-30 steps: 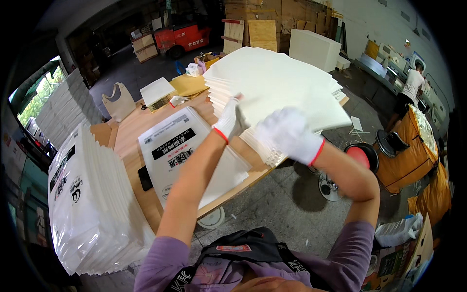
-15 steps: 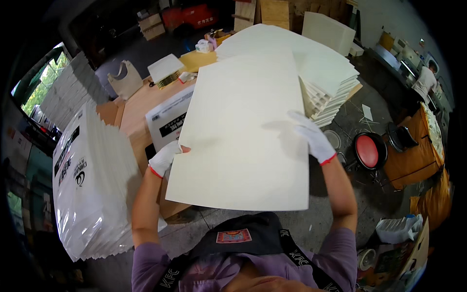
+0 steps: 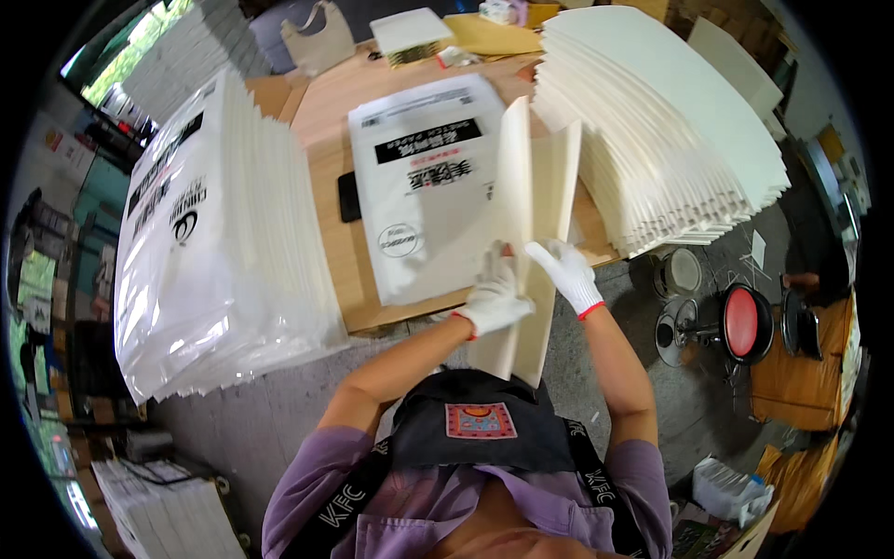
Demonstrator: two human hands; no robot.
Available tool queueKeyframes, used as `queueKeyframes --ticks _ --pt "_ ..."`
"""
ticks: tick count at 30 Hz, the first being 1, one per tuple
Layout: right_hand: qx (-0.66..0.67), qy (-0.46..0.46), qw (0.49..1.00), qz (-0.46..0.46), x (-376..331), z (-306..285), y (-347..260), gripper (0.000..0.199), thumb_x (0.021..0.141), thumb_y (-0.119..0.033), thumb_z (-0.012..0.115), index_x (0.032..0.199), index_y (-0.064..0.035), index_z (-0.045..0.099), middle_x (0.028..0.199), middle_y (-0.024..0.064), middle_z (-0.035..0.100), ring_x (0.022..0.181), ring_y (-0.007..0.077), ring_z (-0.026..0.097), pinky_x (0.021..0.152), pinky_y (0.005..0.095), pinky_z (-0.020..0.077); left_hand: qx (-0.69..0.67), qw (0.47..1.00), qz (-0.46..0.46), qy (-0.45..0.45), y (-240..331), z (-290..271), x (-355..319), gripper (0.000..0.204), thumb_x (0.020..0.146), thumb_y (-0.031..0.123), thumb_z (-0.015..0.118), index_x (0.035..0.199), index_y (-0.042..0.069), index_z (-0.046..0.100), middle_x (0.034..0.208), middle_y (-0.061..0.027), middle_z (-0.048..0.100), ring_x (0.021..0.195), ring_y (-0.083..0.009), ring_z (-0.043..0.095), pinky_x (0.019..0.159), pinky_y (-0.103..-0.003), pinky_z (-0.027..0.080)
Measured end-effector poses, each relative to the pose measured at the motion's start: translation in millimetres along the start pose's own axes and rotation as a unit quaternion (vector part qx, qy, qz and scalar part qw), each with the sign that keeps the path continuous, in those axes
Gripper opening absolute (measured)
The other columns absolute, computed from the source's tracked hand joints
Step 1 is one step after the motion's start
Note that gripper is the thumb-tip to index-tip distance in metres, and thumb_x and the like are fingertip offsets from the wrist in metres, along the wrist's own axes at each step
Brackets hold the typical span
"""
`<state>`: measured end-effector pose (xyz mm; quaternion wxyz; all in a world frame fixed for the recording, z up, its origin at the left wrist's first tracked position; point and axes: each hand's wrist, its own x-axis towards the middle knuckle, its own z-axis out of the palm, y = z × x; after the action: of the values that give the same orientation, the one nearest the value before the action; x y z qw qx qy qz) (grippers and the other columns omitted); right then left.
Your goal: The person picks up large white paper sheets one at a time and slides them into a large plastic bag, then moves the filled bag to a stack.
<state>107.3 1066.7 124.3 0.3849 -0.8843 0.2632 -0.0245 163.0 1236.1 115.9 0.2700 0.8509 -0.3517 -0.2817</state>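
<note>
I hold a cream paper sheet (image 3: 531, 214) folded lengthwise, standing almost on edge over the front of the wooden table (image 3: 326, 130). My left hand (image 3: 494, 298) in a white glove presses on its left flap near the lower end. My right hand (image 3: 563, 270), also gloved, grips the right flap beside it. Under the sheet lies a white printed plastic bag (image 3: 419, 177), flat on the table. A tall stack of the same cream sheets (image 3: 670, 130) rises to the right of the hands.
A thick pile of white printed bags (image 3: 214, 233) leans at the table's left. A red stool (image 3: 740, 321) stands on the concrete floor at the right. Small boxes and a yellow envelope (image 3: 484, 33) sit at the far edge.
The sheet was held flat and spread wide between both hands; now it is folded in half and narrow, with both hands together at its lower end.
</note>
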Motion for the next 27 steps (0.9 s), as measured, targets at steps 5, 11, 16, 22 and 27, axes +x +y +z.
queueKeyframes --ticks 5,11,16,22,27 --pt "-0.1 0.032 0.994 0.038 -2.2 6.8 -15.2 0.055 0.081 -0.055 0.056 0.095 -0.0036 0.068 0.095 0.024 0.065 0.092 0.0387 0.062 0.081 0.0436 0.0478 0.099 0.995 0.005 0.023 30.3 18.6 -17.8 0.101 0.076 0.045 0.063 0.146 -0.005 0.009 0.152 -0.0315 0.003 0.141 -0.0471 0.007 0.114 -0.047 0.018" --pt "-0.069 0.088 0.993 -0.021 -29.4 -23.4 -0.5 0.041 0.086 -0.046 0.056 0.097 -0.0077 0.067 0.087 0.0209 0.065 0.085 0.0371 0.063 0.075 0.0444 0.0479 -0.088 0.99 0.047 0.1 -60.4 -17.5 21.4 0.045 0.081 0.032 0.065 0.119 0.008 0.056 0.123 -0.0179 0.056 0.119 -0.0352 0.048 0.098 -0.041 0.041" --pt "-0.108 0.081 0.988 -0.07 -67.1 -46.1 8.4 0.037 0.088 -0.04 0.058 0.089 -0.0037 0.064 0.082 0.0186 0.064 0.075 0.0376 0.062 0.063 0.0447 0.0473 0.146 0.979 0.05 0.136 -108.4 -23.8 59.1 0.02 0.084 0.023 0.059 0.094 0.008 0.067 0.103 -0.0155 0.064 0.099 -0.0337 0.059 0.087 -0.041 0.046" --pt "-0.135 0.076 0.98 -0.127 -108.8 -60.8 5.1 0.032 0.087 -0.036 0.06 0.084 -0.0037 0.063 0.083 0.0179 0.062 0.071 0.0378 0.062 0.059 0.045 0.0469 0.036 0.998 0.034 0.048 -118.3 -47.6 86.0 0.023 0.086 0.019 0.055 0.101 0.008 0.068 0.106 -0.014 0.066 0.098 -0.0304 0.062 0.088 -0.038 0.047" --pt "-0.226 0.057 0.955 -0.184 -123.9 -59.6 -4.7 0.033 0.085 -0.037 0.06 0.081 -0.0044 0.063 0.084 0.0169 0.064 0.068 0.0346 0.064 0.059 0.0437 0.0506 -0.43 0.899 0.017 0.086 -119.5 -103.1 119.1 0.032 0.092 0.025 0.053 0.119 0.008 0.058 0.111 -0.0079 0.064 0.097 -0.0221 0.061 0.084 -0.034 0.049"
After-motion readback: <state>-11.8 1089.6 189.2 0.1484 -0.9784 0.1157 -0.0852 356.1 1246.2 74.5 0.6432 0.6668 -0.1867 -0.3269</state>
